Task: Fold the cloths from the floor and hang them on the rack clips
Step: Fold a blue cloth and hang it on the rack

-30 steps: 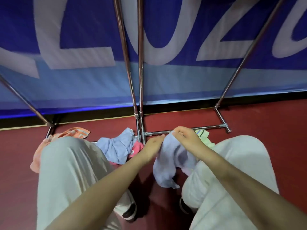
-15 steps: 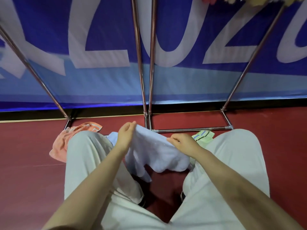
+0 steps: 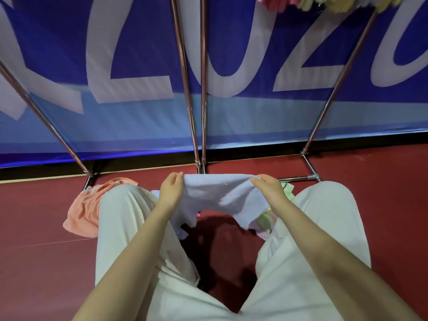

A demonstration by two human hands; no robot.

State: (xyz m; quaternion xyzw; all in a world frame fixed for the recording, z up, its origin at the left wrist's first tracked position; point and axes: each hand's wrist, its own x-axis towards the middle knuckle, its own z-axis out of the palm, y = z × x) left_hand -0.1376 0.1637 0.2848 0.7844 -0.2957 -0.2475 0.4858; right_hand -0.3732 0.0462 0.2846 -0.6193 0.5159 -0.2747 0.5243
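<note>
legs: person is crouched or squatting in pale trousers (image 3: 129,228), knees spread across the lower half of the frame, forearms reaching forward between them.

left hand: left hand (image 3: 171,189) at centre frame, fingers curled over and pinching the left end of the cloth's top edge.

right hand: right hand (image 3: 268,188) just right of centre, same deal, pinching the right end of that edge.

the cloth: pale blue cloth (image 3: 217,195) stretched between the two hands just above the floor, top edge pulled fairly straight, the rest drooping in uneven flaps underneath.

how it'll handle: looks like soft terry, light and totally floppy, so it won't hold a crease by itself, I reckon. Not slippery, nothing fragile. Best hold is the corners or top edge, like now; grab the middle and it'll just bunch up.

still on the floor: orange cloth (image 3: 83,209) at middle left, partly behind the left knee; a pale green cloth (image 3: 287,189) peeking out behind the right wrist.

red floor: red floor (image 3: 34,228) all around.

rack: chrome rack (image 3: 201,89), legs fanning up from the floor toward the top of the frame.

top right: hung cloths (image 3: 308,3) already up there, blurry; can't make out the clips.

backdrop: blue banner (image 3: 139,42) with big pale letters.
</note>
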